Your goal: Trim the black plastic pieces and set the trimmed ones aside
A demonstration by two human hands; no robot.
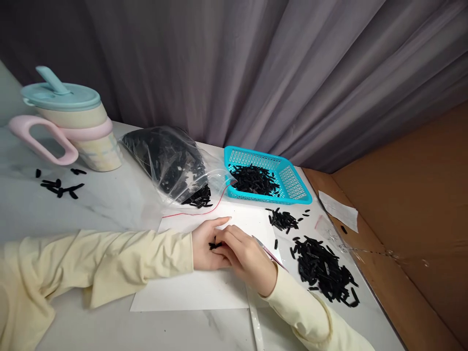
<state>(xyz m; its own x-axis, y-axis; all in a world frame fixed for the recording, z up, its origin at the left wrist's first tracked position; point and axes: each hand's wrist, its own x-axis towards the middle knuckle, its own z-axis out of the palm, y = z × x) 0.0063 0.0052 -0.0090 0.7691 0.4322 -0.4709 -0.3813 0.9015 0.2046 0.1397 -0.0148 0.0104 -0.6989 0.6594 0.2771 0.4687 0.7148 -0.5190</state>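
A lidded mug [73,127] stands far left, a teal basket [292,183] beside the curtain [256,73].

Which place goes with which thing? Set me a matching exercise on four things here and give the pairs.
Things:
1. cup
2. plastic bag
3. basket
4. left hand

Places:
A. palm up on the white paper, a few black pieces in it
B. far left of the table
C. by the curtain, right of the bag
D. lying between cup and basket, mouth spilling black pieces

Pairs: 1-B, 2-D, 3-C, 4-A
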